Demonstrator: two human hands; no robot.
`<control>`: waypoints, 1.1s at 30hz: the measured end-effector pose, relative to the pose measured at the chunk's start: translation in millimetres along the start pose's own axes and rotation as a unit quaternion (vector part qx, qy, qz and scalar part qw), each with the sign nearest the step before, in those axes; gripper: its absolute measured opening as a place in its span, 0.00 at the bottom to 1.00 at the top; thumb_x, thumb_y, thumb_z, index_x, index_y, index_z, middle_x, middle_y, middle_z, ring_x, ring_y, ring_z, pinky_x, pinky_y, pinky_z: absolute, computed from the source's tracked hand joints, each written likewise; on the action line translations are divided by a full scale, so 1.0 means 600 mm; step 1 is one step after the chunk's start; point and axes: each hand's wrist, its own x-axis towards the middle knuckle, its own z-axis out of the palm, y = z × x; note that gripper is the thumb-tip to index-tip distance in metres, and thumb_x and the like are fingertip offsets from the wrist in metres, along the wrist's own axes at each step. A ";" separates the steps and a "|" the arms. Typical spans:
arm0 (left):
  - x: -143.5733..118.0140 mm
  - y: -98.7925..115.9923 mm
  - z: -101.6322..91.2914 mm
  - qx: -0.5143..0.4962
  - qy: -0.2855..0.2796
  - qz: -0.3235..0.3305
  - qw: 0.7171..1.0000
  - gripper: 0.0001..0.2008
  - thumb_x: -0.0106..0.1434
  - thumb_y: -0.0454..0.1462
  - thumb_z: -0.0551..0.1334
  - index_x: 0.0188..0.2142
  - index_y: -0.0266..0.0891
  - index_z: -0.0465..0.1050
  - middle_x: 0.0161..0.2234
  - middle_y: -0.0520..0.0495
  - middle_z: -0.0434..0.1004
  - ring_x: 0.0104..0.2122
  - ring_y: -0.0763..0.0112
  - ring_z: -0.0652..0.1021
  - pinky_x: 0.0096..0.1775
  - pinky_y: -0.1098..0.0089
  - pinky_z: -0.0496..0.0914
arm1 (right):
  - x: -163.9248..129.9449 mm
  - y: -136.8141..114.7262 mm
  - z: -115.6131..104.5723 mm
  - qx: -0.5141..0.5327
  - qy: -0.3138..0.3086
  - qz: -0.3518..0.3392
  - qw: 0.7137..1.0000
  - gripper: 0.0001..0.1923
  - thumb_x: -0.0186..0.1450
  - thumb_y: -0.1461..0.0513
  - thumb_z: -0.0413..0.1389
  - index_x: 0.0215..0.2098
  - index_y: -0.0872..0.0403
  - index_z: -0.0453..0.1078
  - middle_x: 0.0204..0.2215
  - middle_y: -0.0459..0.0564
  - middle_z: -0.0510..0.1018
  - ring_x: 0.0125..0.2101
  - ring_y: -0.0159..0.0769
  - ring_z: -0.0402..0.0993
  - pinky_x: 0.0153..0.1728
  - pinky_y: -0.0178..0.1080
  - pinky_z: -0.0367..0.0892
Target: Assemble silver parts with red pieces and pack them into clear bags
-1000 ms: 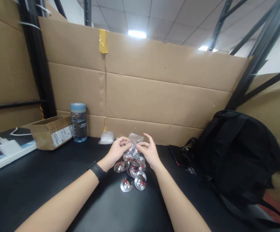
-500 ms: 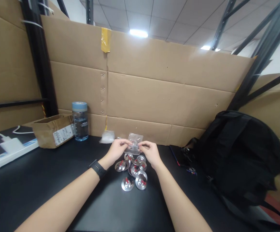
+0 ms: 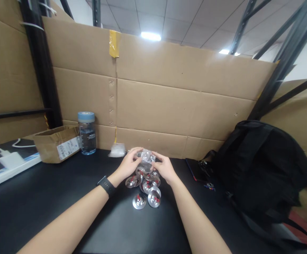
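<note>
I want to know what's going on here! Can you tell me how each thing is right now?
Left hand: gripping the clear plastic bag.
Right hand: gripping the same bag.
Clear plastic bag: crumpled, held above the pile.
Metal discs: loose pile on the table.
Water bottle: upright, capped.
Cardboard box: open.
Black backpack: slumped against the cardboard wall.

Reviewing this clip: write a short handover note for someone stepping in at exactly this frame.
Left hand and right hand both pinch a small clear plastic bag, crumpled between the fingertips, just above the table.
Directly below lies a pile of shiny metal discs with red centres, loose on the table.
Done: bag is in hand.
Left: I cannot tell whether the bag holds anything; the discs remain unbagged.
</note>
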 end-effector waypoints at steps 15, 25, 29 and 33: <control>0.005 0.031 -0.049 0.356 -0.094 0.222 0.903 0.08 0.67 0.31 0.58 0.40 0.41 0.76 0.40 0.46 0.80 0.41 0.63 0.77 0.45 0.65 0.68 | -0.005 -0.017 0.008 -0.021 -0.016 0.004 1.000 0.28 0.60 0.58 0.64 0.58 0.50 0.70 0.58 0.57 0.74 0.30 0.35 0.82 0.24 0.34 0.71; 0.014 -0.098 -0.165 0.517 -0.071 -0.035 0.852 0.18 0.63 0.32 0.57 0.49 0.43 0.79 0.52 0.43 0.80 0.53 0.54 0.76 0.53 0.59 0.65 | 0.001 -0.002 -0.001 -0.077 -0.001 0.004 0.997 0.22 0.62 0.58 0.60 0.54 0.51 0.70 0.52 0.55 0.77 0.30 0.33 0.80 0.25 0.33 0.70; 0.006 -0.140 -0.158 0.519 -0.095 -0.102 0.843 0.26 0.62 0.33 0.56 0.60 0.45 0.71 0.62 0.44 0.72 0.59 0.53 0.72 0.56 0.56 0.64 | 0.002 0.005 -0.008 -0.153 -0.015 -0.009 0.988 0.24 0.64 0.57 0.58 0.58 0.51 0.68 0.49 0.55 0.79 0.35 0.37 0.80 0.31 0.37 0.72; 0.007 -0.150 -0.157 0.513 -0.109 -0.114 0.844 0.26 0.63 0.36 0.55 0.61 0.46 0.70 0.61 0.45 0.72 0.59 0.54 0.73 0.57 0.56 0.64 | 0.000 0.013 -0.016 -0.370 -0.013 -0.063 0.927 0.18 0.69 0.53 0.54 0.54 0.49 0.73 0.55 0.53 0.76 0.52 0.45 0.73 0.53 0.49 0.65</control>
